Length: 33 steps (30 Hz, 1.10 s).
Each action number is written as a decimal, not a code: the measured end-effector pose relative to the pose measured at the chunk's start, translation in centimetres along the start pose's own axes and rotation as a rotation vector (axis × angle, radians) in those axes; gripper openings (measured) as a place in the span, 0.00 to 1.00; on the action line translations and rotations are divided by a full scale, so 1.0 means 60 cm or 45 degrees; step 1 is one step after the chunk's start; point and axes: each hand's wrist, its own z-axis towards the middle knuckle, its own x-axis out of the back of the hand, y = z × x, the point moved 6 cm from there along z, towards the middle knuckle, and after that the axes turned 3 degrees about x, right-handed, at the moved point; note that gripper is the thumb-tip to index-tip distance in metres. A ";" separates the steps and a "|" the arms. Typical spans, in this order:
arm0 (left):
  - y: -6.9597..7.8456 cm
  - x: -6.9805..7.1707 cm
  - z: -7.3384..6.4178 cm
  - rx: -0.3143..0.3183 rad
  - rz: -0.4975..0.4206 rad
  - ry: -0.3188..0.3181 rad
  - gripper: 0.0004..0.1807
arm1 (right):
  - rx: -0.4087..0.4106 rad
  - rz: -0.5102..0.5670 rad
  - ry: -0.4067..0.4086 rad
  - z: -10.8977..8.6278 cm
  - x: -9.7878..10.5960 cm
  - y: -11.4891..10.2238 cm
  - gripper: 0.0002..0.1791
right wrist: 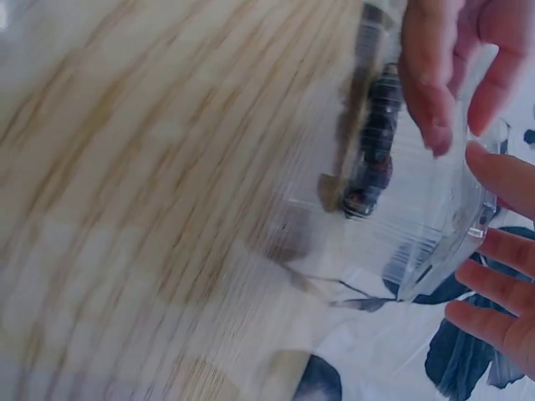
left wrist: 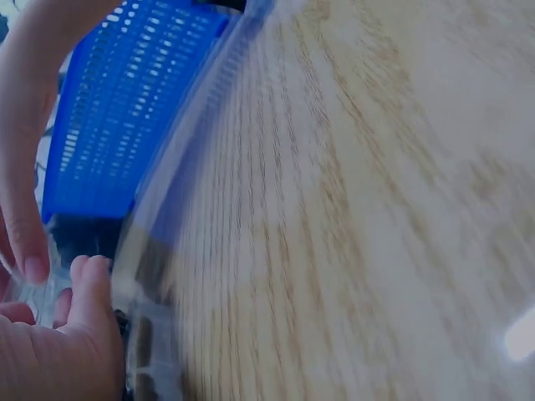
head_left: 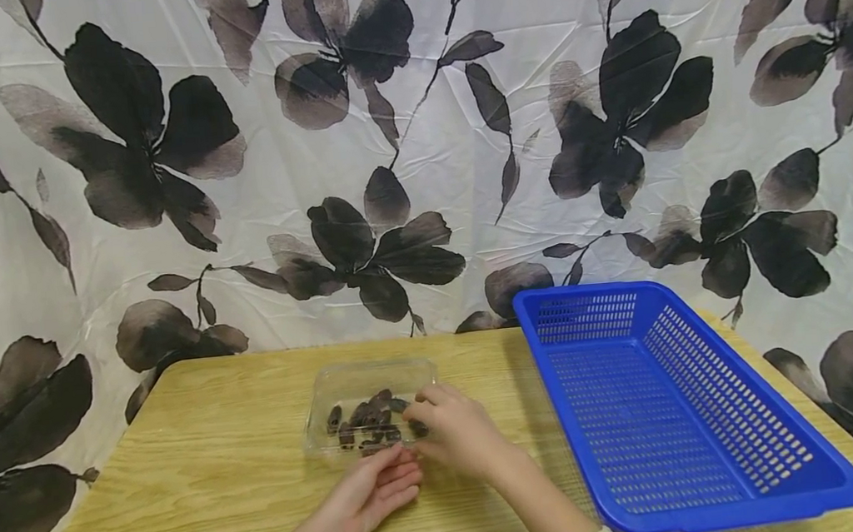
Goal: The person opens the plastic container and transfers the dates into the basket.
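Note:
A clear plastic container point(head_left: 370, 372) stands on the table, holding several dark brown, oval pieces point(head_left: 363, 413) that look like dates. At its front edge is my left hand point(head_left: 373, 496), palm partly turned up. Its thumb lies at the rim and the other fingers stretch out below. My right hand point(head_left: 458, 430) reaches over the front right corner, fingers bent down toward the contents and thumb near the left thumb. Whether it pinches the rim or a piece is hidden. In the right wrist view, both hands meet at the container's rim point(right wrist: 447, 238), beside the dark pieces point(right wrist: 374, 134).
To the right stands a large blue perforated plastic basket point(head_left: 717, 514), its near end by the table's front edge. The wood-grain table point(head_left: 216, 458) extends left of the container. A floral cloth point(head_left: 482, 211) hangs behind the table.

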 end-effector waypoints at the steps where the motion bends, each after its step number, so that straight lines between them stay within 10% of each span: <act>1: 0.000 -0.001 0.001 -0.006 -0.009 0.003 0.19 | 0.008 -0.008 0.008 0.000 -0.001 0.000 0.18; 33: -0.006 -0.013 0.012 -0.062 0.013 -0.008 0.26 | 0.428 -0.669 0.024 0.004 -0.013 -0.035 0.09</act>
